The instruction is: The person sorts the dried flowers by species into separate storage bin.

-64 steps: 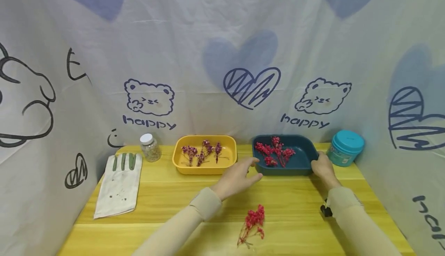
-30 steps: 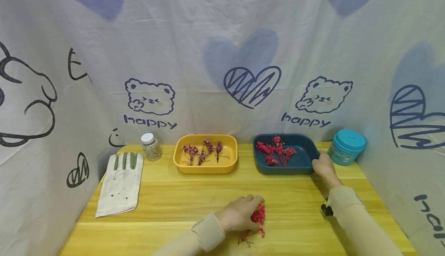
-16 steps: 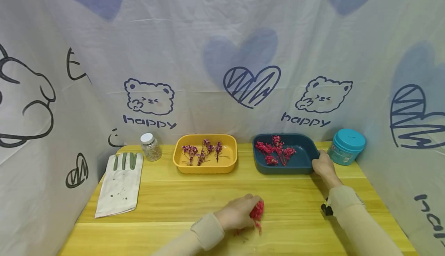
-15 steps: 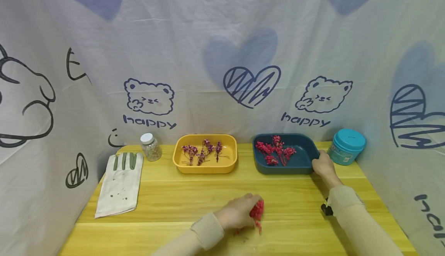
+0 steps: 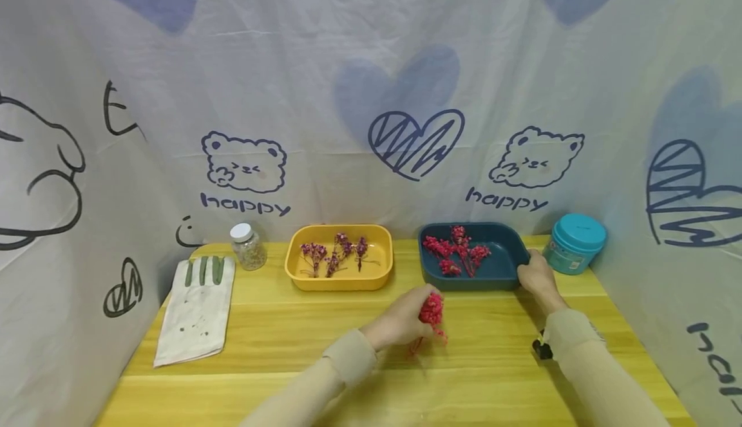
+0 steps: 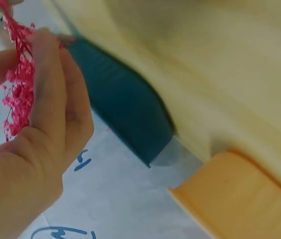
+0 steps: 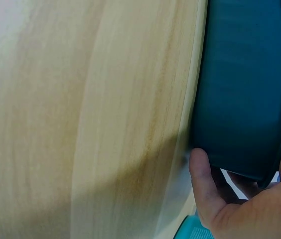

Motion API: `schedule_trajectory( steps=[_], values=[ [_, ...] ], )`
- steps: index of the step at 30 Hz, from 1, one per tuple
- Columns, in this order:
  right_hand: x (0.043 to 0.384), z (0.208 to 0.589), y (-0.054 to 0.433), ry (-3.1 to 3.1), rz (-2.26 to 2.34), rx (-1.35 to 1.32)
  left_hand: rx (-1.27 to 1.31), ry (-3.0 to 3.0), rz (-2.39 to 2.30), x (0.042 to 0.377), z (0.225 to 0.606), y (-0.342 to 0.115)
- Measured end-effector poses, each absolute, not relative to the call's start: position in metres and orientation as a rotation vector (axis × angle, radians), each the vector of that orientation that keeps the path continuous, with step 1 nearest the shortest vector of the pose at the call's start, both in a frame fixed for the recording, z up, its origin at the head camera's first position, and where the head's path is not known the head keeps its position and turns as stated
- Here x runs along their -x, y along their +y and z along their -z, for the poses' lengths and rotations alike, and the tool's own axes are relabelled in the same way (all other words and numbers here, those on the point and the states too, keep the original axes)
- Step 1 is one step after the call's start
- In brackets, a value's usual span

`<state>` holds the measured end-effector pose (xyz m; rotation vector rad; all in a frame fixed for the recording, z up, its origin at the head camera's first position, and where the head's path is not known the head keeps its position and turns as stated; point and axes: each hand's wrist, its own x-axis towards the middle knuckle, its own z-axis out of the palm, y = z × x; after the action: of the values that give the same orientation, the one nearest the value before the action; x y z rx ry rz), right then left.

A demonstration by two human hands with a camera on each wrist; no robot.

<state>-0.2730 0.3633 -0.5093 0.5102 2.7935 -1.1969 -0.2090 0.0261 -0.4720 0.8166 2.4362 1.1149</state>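
Observation:
My left hand [image 5: 399, 321] pinches a sprig of red dried flowers [image 5: 432, 311] above the middle of the table, its thin stems hanging below the fingers. The left wrist view shows the blossoms [image 6: 21, 102] between thumb and fingers. At the back right, my right hand [image 5: 536, 277] grips the right end of a dark blue tray [image 5: 472, 284]. Up close in the right wrist view, a fingertip presses the tray's outer wall [image 7: 245, 99] by its base, while other fingers are partly hidden behind the corner. Several red sprigs [image 5: 460, 243] lie inside this tray, towards its left.
A yellow tray [image 5: 339, 284] with several purple dried sprigs [image 5: 342, 246] stands left of the blue one. Further left are a white-capped jar [image 5: 249, 250] and a white glove [image 5: 194, 317] with green fingers. A turquoise tub [image 5: 576, 246] sits at the right, near the patterned curtain.
The left hand came down from beside the blue tray to the red sprig on the table, took hold of it and lifted it towards the trays. The right hand stayed at the blue tray.

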Motion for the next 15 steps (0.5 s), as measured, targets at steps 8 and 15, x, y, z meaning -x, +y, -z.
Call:
schedule_trajectory(
  steps=[8, 15],
  values=[
    [0.275, 0.511, 0.365, 2.777, 1.202, -0.511, -0.777, 2.378, -1.297, 0.236, 0.45, 0.046],
    [0.275, 0.512, 0.366, 2.786, 1.208, -0.508, -0.783, 2.46, -1.32, 0.256, 0.442, 0.063]
  ],
)
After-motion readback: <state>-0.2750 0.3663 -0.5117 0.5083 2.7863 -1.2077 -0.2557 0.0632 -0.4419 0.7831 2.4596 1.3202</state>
